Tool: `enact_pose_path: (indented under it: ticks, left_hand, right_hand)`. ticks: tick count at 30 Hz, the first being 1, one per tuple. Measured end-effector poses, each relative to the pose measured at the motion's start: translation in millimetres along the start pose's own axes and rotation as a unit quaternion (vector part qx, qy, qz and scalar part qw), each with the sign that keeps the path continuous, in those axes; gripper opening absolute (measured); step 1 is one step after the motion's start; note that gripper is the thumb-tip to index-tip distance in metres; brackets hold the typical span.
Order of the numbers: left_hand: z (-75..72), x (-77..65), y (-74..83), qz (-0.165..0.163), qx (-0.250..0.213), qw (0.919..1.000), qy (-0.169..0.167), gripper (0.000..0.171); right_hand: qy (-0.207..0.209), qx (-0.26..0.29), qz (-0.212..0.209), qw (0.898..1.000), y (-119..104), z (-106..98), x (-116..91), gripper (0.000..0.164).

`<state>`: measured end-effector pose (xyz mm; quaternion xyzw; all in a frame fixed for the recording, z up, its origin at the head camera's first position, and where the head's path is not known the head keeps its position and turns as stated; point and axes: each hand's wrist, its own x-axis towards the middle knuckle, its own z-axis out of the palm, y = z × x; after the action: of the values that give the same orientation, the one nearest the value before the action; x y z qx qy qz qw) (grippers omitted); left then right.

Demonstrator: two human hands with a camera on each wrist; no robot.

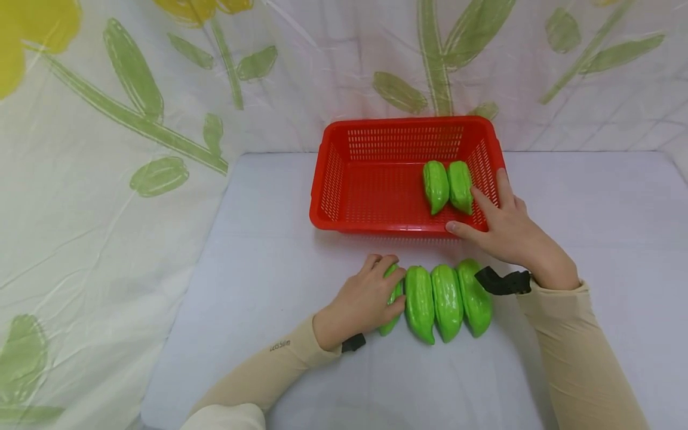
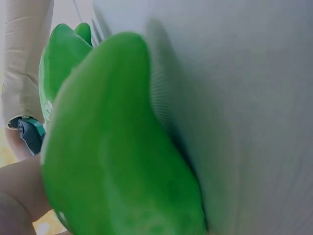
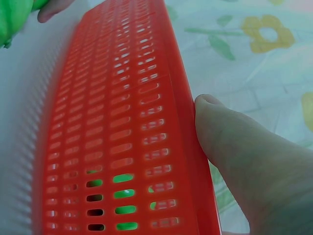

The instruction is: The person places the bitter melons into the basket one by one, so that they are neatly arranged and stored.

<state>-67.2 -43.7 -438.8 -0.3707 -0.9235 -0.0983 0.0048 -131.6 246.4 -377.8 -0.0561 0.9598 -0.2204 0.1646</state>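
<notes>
On the white table (image 1: 279, 251), the leftmost green gourd (image 1: 396, 297) of a row is gripped by the left hand (image 1: 365, 301), whose fingers are curled over it. At 3 o'clock from this hand, three more green gourds (image 1: 447, 301) are laid side by side, touching each other. At 12 o'clock from the row, a red basket (image 1: 344, 179) is placed, and two green gourds (image 1: 448, 186) are seen inside it, near its right wall. The basket's near right corner is held by the right hand (image 1: 507, 230), with the thumb stretched along the front rim and the fingers resting straight on the right rim.
</notes>
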Motion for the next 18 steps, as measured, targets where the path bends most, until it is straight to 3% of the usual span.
enact_pose_path:
  ticks: [18]
  left_hand:
    - [2.8, -0.1, -0.5, 0.002, -0.005, 0.9999, 0.011, 0.041]
  right_hand:
    - [0.0, -0.001, -0.003, 1.0, 1.5, 1.1, 1.9, 0.108]
